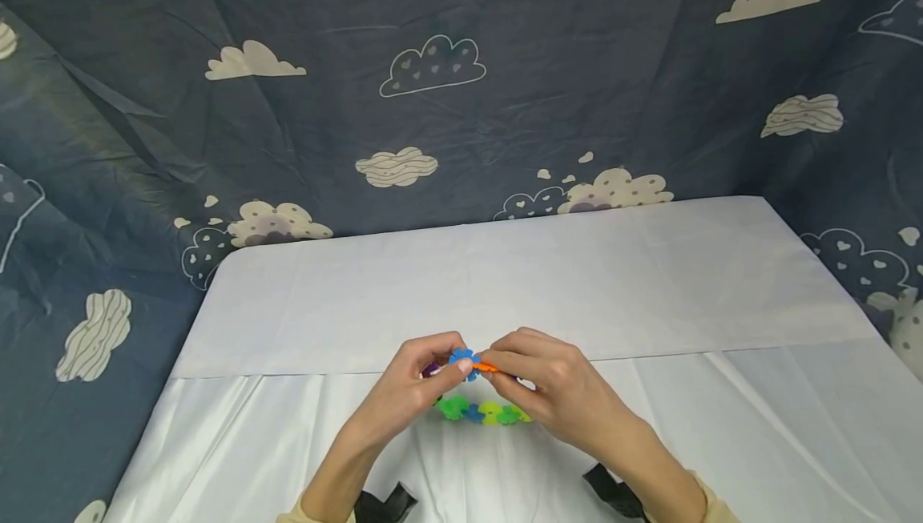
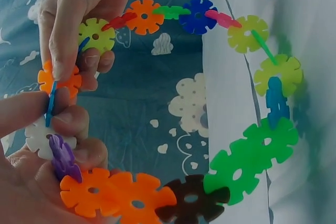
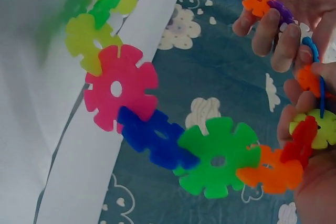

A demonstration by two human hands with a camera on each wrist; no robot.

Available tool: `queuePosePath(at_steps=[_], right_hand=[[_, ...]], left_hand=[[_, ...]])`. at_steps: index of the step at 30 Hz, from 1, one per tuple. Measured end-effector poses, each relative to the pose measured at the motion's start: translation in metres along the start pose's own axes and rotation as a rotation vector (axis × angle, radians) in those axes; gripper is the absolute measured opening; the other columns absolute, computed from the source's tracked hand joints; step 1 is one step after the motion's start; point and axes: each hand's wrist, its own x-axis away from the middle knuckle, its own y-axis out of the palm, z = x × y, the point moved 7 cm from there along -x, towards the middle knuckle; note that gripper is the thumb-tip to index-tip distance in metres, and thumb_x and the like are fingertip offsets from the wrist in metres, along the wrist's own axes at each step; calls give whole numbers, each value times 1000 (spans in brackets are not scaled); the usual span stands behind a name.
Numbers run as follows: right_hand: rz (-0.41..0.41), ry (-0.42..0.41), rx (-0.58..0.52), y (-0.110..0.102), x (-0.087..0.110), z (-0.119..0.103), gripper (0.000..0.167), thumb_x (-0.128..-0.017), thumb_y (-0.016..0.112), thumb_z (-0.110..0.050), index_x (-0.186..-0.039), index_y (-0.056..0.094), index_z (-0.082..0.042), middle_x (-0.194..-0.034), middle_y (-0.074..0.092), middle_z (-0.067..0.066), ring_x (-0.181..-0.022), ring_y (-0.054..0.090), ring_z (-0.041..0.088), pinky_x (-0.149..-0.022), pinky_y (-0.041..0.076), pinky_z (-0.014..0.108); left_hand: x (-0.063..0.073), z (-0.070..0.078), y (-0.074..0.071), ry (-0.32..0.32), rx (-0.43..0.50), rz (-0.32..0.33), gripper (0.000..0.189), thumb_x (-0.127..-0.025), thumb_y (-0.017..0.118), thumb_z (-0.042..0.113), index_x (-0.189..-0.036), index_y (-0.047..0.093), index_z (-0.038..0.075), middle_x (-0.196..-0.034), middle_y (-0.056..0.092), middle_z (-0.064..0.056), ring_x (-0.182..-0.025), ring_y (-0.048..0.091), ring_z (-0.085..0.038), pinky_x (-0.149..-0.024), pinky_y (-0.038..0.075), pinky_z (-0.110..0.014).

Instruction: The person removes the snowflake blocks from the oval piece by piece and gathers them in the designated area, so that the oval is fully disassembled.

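A loop of brightly coloured, notched plastic flower discs hangs between both hands in front of me. My left hand pinches a blue disc between thumb and finger. Opposite it, my right hand pinches an orange disc that meets the blue one edge to edge. White and purple discs run on beside the left fingers. Near the right fingers are a yellow disc and a red disc. Lower down, green discs and a pink disc belong to the same loop.
A white cloth covers the table beneath the hands. Dark blue fabric with cloud prints hangs behind and at both sides. Black straps show close to the wrists.
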Motion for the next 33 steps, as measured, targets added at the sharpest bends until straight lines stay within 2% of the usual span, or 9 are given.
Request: queuePosePath(at_steps=[11,20,25,30,33], right_hand=[[-20,-7,8,-2,-1,0,14,-98,64,-19,-101,75,-11,-99,63,-7,-85,55,6,-69,46,12],[-57,-7,-48,-3,-1,0,13,-97,64,-13,-105,74,-11,-104,66,-6,-90,59,7,-73,47,13],[-52,-6,-52,-3,-2,-1,15,-92,69,-7,-105,75,-11,-104,67,-7,-92,60,7,-75,48,14],[-12,-12,-25,-3,-2,-2,24,-83,75,2,-104,75,-10,-102,69,-6,-90,62,9,-74,49,15],[7,-3,-15,-3,-1,-3,24,-82,76,3,-103,76,-10,-101,69,-5,-88,62,9,-72,49,14]], left_hand=[[1,-3,0,-44,-14,-51,16,-100,54,17,-84,57,13,-66,41,-4,-52,35,-15,-49,30,-25],[1,0,1,-11,-9,-61,15,-99,54,13,-85,59,10,-71,44,-5,-58,39,-16,-55,33,-27],[0,0,1,-8,-9,-57,15,-99,55,13,-84,58,10,-70,43,-4,-58,38,-15,-56,32,-26],[0,-4,1,-18,-2,-45,15,-98,55,12,-83,57,12,-66,41,-4,-55,36,-15,-53,31,-26],[0,-4,1,-11,0,-36,16,-97,55,11,-82,57,13,-65,41,-4,-54,36,-15,-52,31,-26]])
